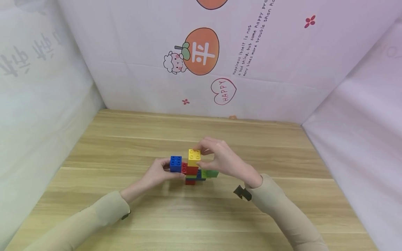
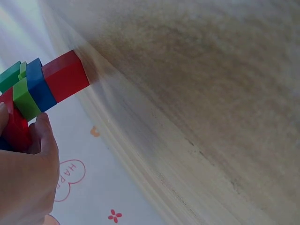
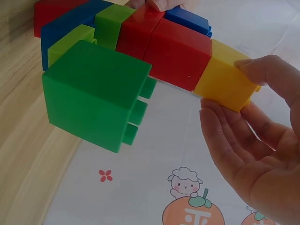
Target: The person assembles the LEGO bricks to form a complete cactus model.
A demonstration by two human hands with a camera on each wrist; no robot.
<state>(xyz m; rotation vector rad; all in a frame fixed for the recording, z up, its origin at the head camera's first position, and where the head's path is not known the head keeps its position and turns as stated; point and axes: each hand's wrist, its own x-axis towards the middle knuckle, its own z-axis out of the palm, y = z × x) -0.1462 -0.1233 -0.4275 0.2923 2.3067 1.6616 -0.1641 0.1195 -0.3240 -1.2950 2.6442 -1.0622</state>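
Observation:
A stack of toy building bricks stands on the wooden table [image 1: 201,216]. Pinched between the thumb and fingers of my right hand [image 1: 224,158] is a yellow brick [image 1: 194,162], sitting on top of a red brick [image 3: 178,54]. My left hand [image 1: 155,174] grips the stack's left side, around a blue brick [image 1: 175,168] and the red brick beneath it. Lower down, the left wrist view shows a lime green brick [image 2: 26,98], another blue brick [image 2: 40,86] and a red brick [image 2: 66,77] at the base. A green brick [image 3: 96,93] juts out on the right.
White printed cloth [image 1: 141,83] rises behind the table, with more white cloth [image 1: 41,104] at the left side and on the right. Wooden tabletop surrounds the stack, which stands near the table's middle.

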